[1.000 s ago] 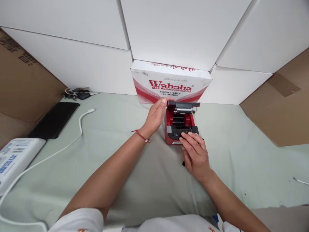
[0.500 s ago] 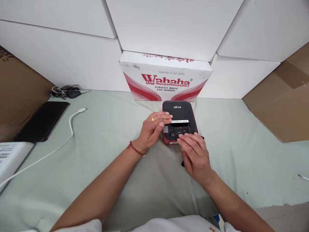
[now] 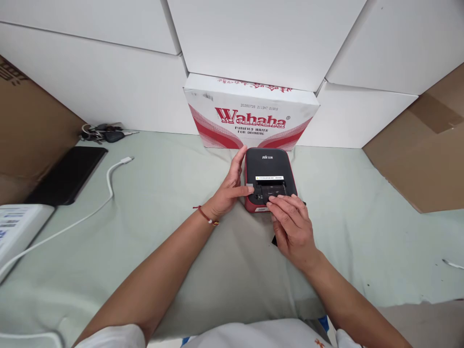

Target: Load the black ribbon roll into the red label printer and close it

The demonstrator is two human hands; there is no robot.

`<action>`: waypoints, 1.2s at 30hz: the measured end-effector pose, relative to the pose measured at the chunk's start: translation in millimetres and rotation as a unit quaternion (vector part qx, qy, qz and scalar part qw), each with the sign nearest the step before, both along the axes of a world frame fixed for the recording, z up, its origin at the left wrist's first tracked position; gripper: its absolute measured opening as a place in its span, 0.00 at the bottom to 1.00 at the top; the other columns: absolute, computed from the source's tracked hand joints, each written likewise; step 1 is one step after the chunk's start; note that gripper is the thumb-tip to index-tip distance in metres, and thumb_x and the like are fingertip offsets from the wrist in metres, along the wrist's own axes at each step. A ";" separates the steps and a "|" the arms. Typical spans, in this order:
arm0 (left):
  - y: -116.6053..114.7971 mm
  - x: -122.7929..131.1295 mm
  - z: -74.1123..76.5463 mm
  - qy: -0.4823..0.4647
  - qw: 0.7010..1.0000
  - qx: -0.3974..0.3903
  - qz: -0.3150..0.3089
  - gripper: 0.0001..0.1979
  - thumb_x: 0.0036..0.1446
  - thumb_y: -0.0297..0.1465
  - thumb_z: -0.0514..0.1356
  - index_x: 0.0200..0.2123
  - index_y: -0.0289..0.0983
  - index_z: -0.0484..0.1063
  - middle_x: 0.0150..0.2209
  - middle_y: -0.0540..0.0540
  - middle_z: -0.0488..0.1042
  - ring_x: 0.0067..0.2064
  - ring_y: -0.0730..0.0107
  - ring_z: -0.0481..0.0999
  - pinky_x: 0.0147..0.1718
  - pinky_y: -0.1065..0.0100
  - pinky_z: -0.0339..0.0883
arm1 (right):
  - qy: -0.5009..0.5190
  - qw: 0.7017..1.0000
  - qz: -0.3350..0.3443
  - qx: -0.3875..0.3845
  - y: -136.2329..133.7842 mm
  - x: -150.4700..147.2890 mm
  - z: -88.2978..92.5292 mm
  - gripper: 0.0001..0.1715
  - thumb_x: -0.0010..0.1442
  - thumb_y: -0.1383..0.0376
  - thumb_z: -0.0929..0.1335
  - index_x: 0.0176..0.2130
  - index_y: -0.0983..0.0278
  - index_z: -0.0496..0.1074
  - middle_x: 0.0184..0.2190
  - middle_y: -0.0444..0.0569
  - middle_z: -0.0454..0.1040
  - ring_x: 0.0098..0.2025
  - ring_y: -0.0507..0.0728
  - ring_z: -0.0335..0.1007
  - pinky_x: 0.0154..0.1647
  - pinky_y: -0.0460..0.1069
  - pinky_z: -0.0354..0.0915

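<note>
A small label printer [image 3: 268,164], black on top with red sides, lies on the cloth in front of the water carton. My left hand [image 3: 232,188] braces its left side, fingers along the edge and thumb on the top near a small grey patch. My right hand [image 3: 293,220] grips the front right corner, fingertips on the dark slotted part below the white warning strip [image 3: 269,178], thumb lower down. A small black piece [image 3: 274,240] pokes out beneath the right hand, mostly hidden.
The Wahaha carton [image 3: 252,113] stands behind the printer, against white boxes. Keys [image 3: 105,131], a dark flat device [image 3: 72,174], a white cable [image 3: 110,183] and a white box [image 3: 21,227] lie at left. Brown cardboard [image 3: 409,154] borders the right side.
My left hand has slid from the printer's top to its left side, fingers pointing away and thumb on top. The right hand stays at the front corner. The view has shifted slightly.
</note>
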State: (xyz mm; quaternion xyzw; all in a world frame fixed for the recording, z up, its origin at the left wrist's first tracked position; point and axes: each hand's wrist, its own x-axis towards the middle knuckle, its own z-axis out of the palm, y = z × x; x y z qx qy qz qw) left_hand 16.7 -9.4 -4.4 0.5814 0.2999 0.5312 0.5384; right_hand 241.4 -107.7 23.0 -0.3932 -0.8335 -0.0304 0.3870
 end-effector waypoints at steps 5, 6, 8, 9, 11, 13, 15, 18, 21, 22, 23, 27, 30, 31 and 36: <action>9.1 0.0 -5.5 -0.046 0.996 -0.055 -0.045 0.60 0.54 0.49 0.74 0.83 0.58 0.46 0.85 0.48 0.52 0.85 0.46 0.54 0.82 0.43 0.52 | 0.005 1.000 0.000 -0.002 -0.4 -1.1 0.8 0.33 0.70 0.78 0.67 0.69 0.58 0.73 0.60 0.53 0.85 0.63 0.62 0.79 0.73 0.63 0.70; 9.7 -1.1 -5.9 -0.044 0.996 -0.055 -0.049 0.60 0.55 0.49 0.74 0.83 0.59 0.44 0.85 0.48 0.51 0.84 0.46 0.54 0.81 0.43 0.55 | 0.006 1.000 -0.001 -0.003 -0.6 -1.1 0.7 0.33 0.70 0.78 0.67 0.69 0.58 0.73 0.60 0.53 0.85 0.64 0.61 0.78 0.73 0.63 0.70; 10.2 -3.0 -7.1 -0.041 0.996 -0.056 -0.055 0.61 0.55 0.47 0.74 0.83 0.61 0.42 0.86 0.49 0.49 0.84 0.47 0.55 0.79 0.44 0.60 | 0.008 1.000 0.000 -0.005 -1.0 -0.6 0.1 0.34 0.70 0.78 0.67 0.70 0.58 0.72 0.60 0.53 0.84 0.64 0.61 0.78 0.73 0.63 0.70; 10.2 -3.7 -8.1 -0.040 0.996 -0.056 -0.059 0.62 0.55 0.47 0.74 0.83 0.62 0.41 0.86 0.49 0.47 0.85 0.48 0.54 0.79 0.45 0.62 | 0.009 1.000 0.000 -0.007 -1.0 -0.3 -0.4 0.35 0.70 0.78 0.67 0.71 0.57 0.72 0.60 0.53 0.84 0.64 0.62 0.78 0.72 0.64 0.70; 10.2 -4.4 -10.9 -0.033 0.996 -0.057 -0.066 0.62 0.56 0.47 0.75 0.83 0.64 0.39 0.87 0.50 0.43 0.86 0.48 0.50 0.79 0.44 0.61 | 0.009 1.000 -0.001 -0.010 -0.7 0.2 -1.5 0.36 0.71 0.77 0.67 0.72 0.56 0.71 0.60 0.52 0.84 0.63 0.62 0.79 0.72 0.64 0.71; 10.2 -4.6 -14.3 -0.016 0.996 -0.053 -0.065 0.63 0.56 0.50 0.74 0.83 0.64 0.38 0.87 0.52 0.39 0.87 0.47 0.45 0.80 0.43 0.57 | 0.010 1.000 -0.003 -0.011 0.0 0.2 -2.3 0.37 0.71 0.77 0.67 0.73 0.54 0.70 0.60 0.52 0.85 0.63 0.62 0.80 0.70 0.65 0.72; 10.3 -5.0 -18.3 -0.003 0.997 -0.045 -0.055 0.63 0.57 0.52 0.74 0.83 0.64 0.36 0.88 0.53 0.34 0.88 0.48 0.38 0.82 0.42 0.52 | 0.009 1.000 0.000 -0.008 0.9 -0.2 -1.0 0.36 0.72 0.77 0.68 0.72 0.54 0.71 0.59 0.52 0.85 0.62 0.63 0.80 0.69 0.65 0.73; 10.6 -5.5 -24.7 0.002 0.999 -0.032 -0.042 0.63 0.59 0.51 0.74 0.84 0.62 0.35 0.88 0.55 0.32 0.88 0.52 0.27 0.84 0.45 0.44 | 0.012 1.000 0.020 -0.015 3.0 2.1 10.1 0.31 0.71 0.77 0.68 0.67 0.56 0.76 0.58 0.53 0.86 0.59 0.63 0.81 0.64 0.64 0.77; 11.8 -4.6 -29.6 0.001 0.998 -0.032 -0.048 0.62 0.60 0.50 0.72 0.84 0.61 0.34 0.88 0.55 0.33 0.88 0.53 0.28 0.84 0.46 0.42 | 0.033 0.995 0.045 -0.085 11.2 11.3 36.6 0.19 0.74 0.72 0.69 0.58 0.56 0.81 0.54 0.51 0.87 0.55 0.62 0.84 0.58 0.61 0.80; 12.5 -3.9 -30.3 -0.003 0.998 -0.036 -0.051 0.62 0.60 0.49 0.72 0.84 0.61 0.34 0.88 0.55 0.33 0.88 0.52 0.29 0.84 0.46 0.40 | 0.044 0.991 0.043 -0.119 17.1 15.0 48.2 0.15 0.75 0.68 0.69 0.56 0.56 0.82 0.52 0.51 0.88 0.53 0.61 0.85 0.56 0.59 0.80; 13.2 -3.3 -30.3 -0.007 0.998 -0.040 -0.054 0.61 0.60 0.49 0.72 0.84 0.61 0.35 0.88 0.55 0.34 0.88 0.52 0.30 0.85 0.46 0.38 | 0.051 0.986 0.032 -0.153 25.1 18.1 60.3 0.12 0.76 0.65 0.69 0.54 0.56 0.83 0.51 0.51 0.88 0.50 0.60 0.86 0.53 0.57 0.81; 14.7 -1.2 -26.1 -0.025 0.997 -0.047 -0.061 0.59 0.59 0.45 0.72 0.84 0.57 0.40 0.88 0.51 0.37 0.88 0.49 0.32 0.85 0.45 0.34 | -0.074 0.968 -0.043 -0.236 76.0 12.8 99.3 0.15 0.77 0.58 0.67 0.51 0.57 0.84 0.48 0.50 0.88 0.43 0.59 0.85 0.45 0.53 0.78; 14.1 -1.3 -21.7 -0.025 0.997 -0.043 -0.059 0.58 0.59 0.44 0.71 0.84 0.53 0.43 0.87 0.49 0.39 0.88 0.49 0.35 0.85 0.46 0.36 | -0.317 0.898 -0.098 -0.290 118.3 -11.9 105.9 0.20 0.75 0.62 0.67 0.59 0.57 0.83 0.55 0.52 0.87 0.52 0.64 0.84 0.49 0.56 0.75; 13.8 -1.6 -20.5 -0.021 0.997 -0.044 -0.058 0.57 0.59 0.44 0.71 0.84 0.51 0.44 0.87 0.48 0.40 0.88 0.48 0.36 0.85 0.46 0.36 | -0.377 0.868 -0.115 -0.301 129.7 -21.5 103.9 0.22 0.73 0.63 0.68 0.62 0.57 0.82 0.57 0.54 0.86 0.55 0.67 0.84 0.49 0.57 0.75; 14.1 -4.2 -17.9 0.005 0.997 -0.042 -0.058 0.55 0.59 0.44 0.71 0.83 0.48 0.48 0.86 0.44 0.48 0.86 0.41 0.44 0.84 0.43 0.44 | -0.464 0.815 -0.144 -0.316 156.3 -54.2 86.8 0.21 0.65 0.64 0.75 0.56 0.62 0.85 0.53 0.62 0.87 0.53 0.72 0.84 0.44 0.56 0.73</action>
